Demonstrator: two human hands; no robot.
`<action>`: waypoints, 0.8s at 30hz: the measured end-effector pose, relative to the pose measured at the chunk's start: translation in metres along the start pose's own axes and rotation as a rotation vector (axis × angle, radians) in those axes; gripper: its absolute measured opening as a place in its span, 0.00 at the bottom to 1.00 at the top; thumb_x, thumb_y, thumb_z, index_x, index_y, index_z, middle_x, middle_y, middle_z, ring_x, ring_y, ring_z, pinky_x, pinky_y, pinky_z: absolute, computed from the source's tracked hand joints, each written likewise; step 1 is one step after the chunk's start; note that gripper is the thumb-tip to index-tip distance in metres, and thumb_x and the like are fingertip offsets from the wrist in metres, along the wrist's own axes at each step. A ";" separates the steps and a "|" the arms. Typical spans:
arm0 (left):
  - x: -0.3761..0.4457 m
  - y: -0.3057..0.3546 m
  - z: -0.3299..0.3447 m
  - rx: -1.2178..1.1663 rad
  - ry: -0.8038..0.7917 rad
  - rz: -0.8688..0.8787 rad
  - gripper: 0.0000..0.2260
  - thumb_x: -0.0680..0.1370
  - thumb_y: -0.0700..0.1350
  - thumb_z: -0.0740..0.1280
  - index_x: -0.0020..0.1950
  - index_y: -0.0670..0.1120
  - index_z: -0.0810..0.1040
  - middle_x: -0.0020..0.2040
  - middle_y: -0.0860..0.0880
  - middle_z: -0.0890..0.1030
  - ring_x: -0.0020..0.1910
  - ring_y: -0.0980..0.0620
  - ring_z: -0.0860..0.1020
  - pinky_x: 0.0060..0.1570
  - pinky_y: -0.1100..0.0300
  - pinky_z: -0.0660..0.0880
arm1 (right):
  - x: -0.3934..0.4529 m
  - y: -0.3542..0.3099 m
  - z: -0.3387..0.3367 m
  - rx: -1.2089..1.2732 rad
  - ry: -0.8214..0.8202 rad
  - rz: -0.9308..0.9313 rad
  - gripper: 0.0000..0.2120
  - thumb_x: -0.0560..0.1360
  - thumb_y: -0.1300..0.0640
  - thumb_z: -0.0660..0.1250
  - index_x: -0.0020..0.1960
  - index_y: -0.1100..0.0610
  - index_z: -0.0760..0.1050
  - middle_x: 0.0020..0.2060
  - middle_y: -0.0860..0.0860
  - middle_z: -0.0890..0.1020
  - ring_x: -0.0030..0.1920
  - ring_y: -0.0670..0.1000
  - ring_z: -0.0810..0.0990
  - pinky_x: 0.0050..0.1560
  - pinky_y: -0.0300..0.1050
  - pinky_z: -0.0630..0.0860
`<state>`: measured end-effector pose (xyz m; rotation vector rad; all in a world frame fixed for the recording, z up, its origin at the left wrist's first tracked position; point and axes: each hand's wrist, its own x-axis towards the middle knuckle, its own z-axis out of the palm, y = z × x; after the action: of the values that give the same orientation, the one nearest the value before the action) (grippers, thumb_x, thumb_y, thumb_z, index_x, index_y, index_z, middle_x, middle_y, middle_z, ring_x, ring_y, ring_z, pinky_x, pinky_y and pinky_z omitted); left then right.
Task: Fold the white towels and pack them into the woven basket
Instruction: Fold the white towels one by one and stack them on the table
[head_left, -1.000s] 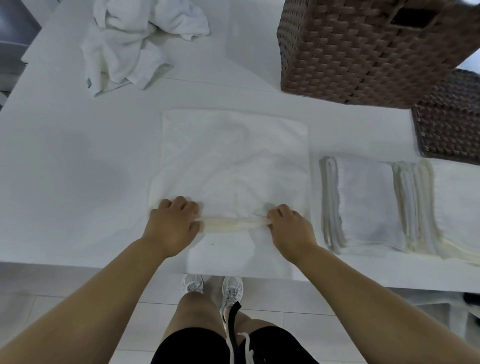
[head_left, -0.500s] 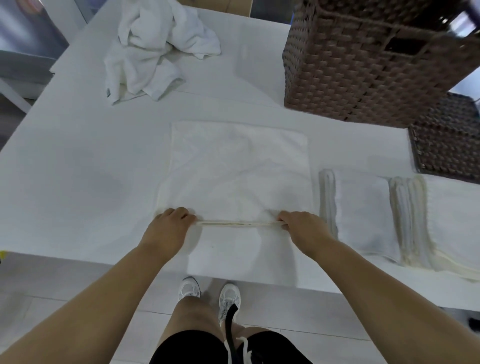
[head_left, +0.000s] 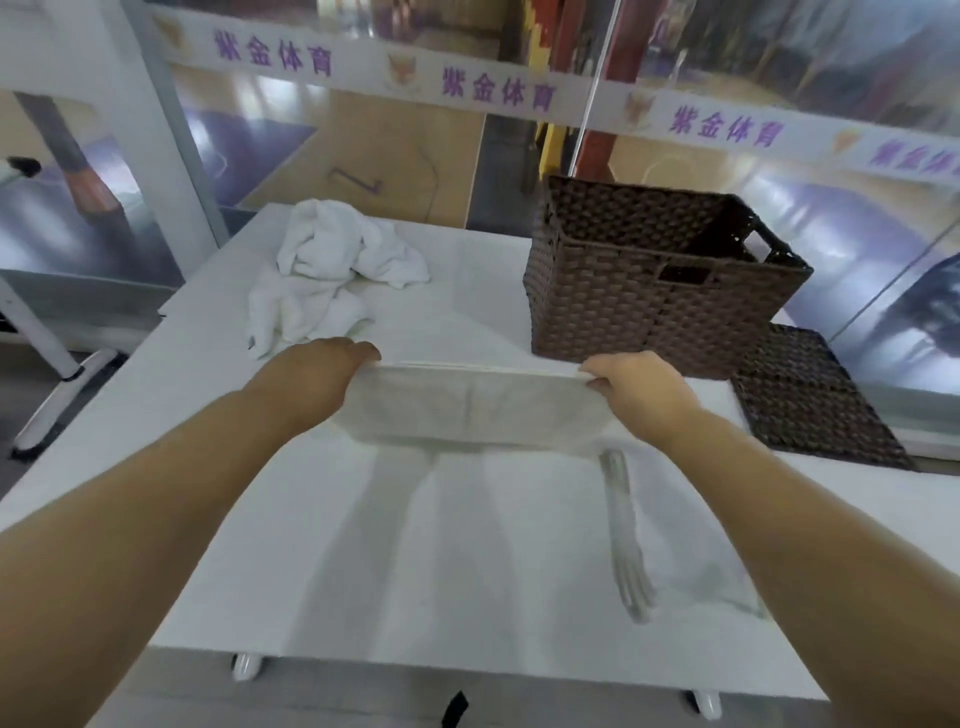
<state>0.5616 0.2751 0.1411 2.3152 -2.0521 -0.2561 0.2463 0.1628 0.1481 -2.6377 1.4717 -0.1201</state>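
White crumpled towels (head_left: 332, 270) sit in a heap at far left of the table (head_left: 156, 415), not yet folded, so that part of the job is left. Left hand (head_left: 322, 369) grips the left end of the towel being folded (head_left: 472, 410), fingers curled over its top edge. That towel is lifted off the table, doubled edge uppermost, held stretched between both hands, fold in progress, looks like a first half fold. Right hand (head_left: 628, 387) pinches the right end, thumb under, fingers on top. Folded towels (head_left: 628, 535) lie near the front right, just below the right forearm, partly hidden; count unclear. Woven basket (head_left: 660, 280) stands behind the right hand, upright, open, inside looks empty as far as visible, so packing not started. Flat woven lid (head_left: 810, 395) lies right of it near the table's right edge. Open room: bare table centre front for laying the fold down; front edge close, little slack on right.
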 end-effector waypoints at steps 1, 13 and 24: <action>0.001 -0.003 -0.013 -0.018 -0.011 0.027 0.21 0.78 0.35 0.56 0.67 0.52 0.71 0.60 0.47 0.75 0.55 0.46 0.74 0.53 0.58 0.70 | -0.001 -0.004 -0.017 0.021 -0.048 -0.020 0.07 0.78 0.59 0.62 0.49 0.53 0.78 0.45 0.51 0.80 0.49 0.56 0.77 0.48 0.47 0.73; -0.010 -0.027 -0.095 0.005 -0.488 0.208 0.14 0.73 0.41 0.68 0.47 0.62 0.77 0.51 0.57 0.80 0.51 0.54 0.77 0.58 0.55 0.74 | -0.028 -0.037 -0.102 0.138 -0.535 -0.022 0.05 0.74 0.54 0.71 0.48 0.48 0.83 0.39 0.41 0.84 0.43 0.45 0.81 0.47 0.41 0.75; -0.001 -0.027 -0.102 -0.108 0.135 0.070 0.16 0.77 0.45 0.58 0.62 0.52 0.76 0.58 0.49 0.76 0.53 0.47 0.72 0.51 0.61 0.64 | 0.000 -0.037 -0.092 0.060 0.058 0.041 0.12 0.80 0.60 0.59 0.55 0.50 0.80 0.48 0.51 0.82 0.49 0.54 0.79 0.48 0.47 0.75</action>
<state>0.6028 0.2709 0.2382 2.1323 -1.9985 -0.1964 0.2656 0.1759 0.2442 -2.5762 1.5140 -0.2356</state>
